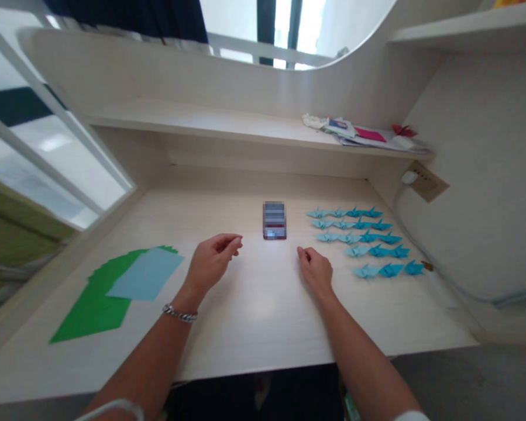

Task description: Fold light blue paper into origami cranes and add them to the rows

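Observation:
My left hand (214,257) is just above the desk, its fingers curled together and the thumb against them; nothing shows in its grasp. To its left lies a light blue paper sheet (146,275) on a fanned stack of green paper (98,310). My right hand (316,269) rests near the desk's middle, fingers folded into a loose fist with no object visible in it. Right of it, several rows of folded blue paper cranes (370,237) are lined up, paler at the left and deeper blue at the right. Neither hand touches paper.
Between and beyond my hands lies a phone (274,213) with a blurred screen. A raised shelf (227,120) at the back carries papers (368,135) and a red folded piece (404,130). A cable (420,251) runs down the right side from a wall socket (429,182).

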The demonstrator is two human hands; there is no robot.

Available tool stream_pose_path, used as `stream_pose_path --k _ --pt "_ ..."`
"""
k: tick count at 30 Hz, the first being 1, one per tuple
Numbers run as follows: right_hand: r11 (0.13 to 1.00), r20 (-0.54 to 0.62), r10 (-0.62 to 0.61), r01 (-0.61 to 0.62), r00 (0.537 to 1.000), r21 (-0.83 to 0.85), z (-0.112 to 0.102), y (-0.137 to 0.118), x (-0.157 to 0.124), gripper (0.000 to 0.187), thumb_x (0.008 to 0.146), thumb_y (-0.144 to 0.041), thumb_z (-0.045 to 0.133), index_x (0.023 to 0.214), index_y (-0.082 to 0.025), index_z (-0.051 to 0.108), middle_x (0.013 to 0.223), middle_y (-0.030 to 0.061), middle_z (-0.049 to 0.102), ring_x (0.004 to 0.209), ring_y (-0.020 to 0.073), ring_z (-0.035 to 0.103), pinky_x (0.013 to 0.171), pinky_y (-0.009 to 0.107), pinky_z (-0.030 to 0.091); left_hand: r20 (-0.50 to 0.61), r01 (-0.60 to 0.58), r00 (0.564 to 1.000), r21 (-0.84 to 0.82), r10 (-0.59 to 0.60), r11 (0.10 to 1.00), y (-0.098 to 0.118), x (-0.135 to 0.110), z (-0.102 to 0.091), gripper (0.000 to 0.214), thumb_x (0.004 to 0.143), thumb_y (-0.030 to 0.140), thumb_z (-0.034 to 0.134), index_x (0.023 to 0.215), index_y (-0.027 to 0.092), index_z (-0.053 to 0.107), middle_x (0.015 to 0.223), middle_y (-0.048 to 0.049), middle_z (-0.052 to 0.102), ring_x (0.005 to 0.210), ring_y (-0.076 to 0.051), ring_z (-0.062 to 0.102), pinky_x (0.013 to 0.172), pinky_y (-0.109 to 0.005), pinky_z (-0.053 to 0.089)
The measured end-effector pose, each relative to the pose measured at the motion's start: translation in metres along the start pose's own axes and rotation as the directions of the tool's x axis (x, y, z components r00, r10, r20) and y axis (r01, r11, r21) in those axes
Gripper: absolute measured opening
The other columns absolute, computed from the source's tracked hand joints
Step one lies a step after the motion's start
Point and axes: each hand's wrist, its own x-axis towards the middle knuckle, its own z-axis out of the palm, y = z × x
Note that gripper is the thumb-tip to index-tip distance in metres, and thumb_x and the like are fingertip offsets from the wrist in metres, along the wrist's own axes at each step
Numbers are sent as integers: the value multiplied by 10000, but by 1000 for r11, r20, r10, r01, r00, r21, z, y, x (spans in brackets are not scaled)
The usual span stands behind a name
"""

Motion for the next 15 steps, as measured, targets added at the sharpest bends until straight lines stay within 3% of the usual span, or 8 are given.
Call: stream_pose_path --k 3,5,7,10,12,15 --pt "1000 25 5 -4 1000 -18 0 0 2 443 880 -539 356 746 -246 662 642 12 631 586 156 495 513 256 233 -148 62 988 216 -30 974 -21 -25 -25 367 792 462 546 979 176 683 810 -62 705 706 -184 636 657 -288 493" --pt "1000 32 7 -7 999 -7 0 1 2 441 879 -533 359 743 -243 661 641 14 626 596 157 494 516 256 236 -268 122 964 414 -8 902 -38 -39 -45 362 797 469 533 977 193 684 901 -61 704 754 -200 639 735 -320 494" --pt "1000 34 6 -6 999 13 0 2 3 442 879 -534 359 741 -240 660 642 15 625 604 158 496 518 256 239 -345 174 937 591 51 788 -55 -50 -68 386 832 456 477 1021 176 666 1025 -79 678 803 -215 631 799 -352 483" --pt "999 30 -3 1 1000 43 -1 3 3 453 879 -541 354 740 -237 660 639 18 625 611 161 501 520 256 245 -401 268 905 793 139 547 -80 -58 -101 450 855 417 434 1092 87 627 1186 -163 594 1085 -312 531 956 -437 391" --pt "998 27 -3 1 1000 57 -1 4 4 458 878 -545 354 737 -235 662 637 20 627 614 163 505 522 255 249 -436 377 898 832 57 407 -92 -61 -115 523 837 462 442 1116 55 613 1266 -218 524 1153 -397 450 961 -532 346" --pt "997 34 0 -2 999 74 -1 5 4 450 874 -547 364 747 -242 670 641 19 637 617 166 512 521 254 250 -446 448 889 807 -101 384 -102 -64 -122 558 849 528 374 1174 139 607 1340 -206 467 1186 -454 385 895 -615 333"
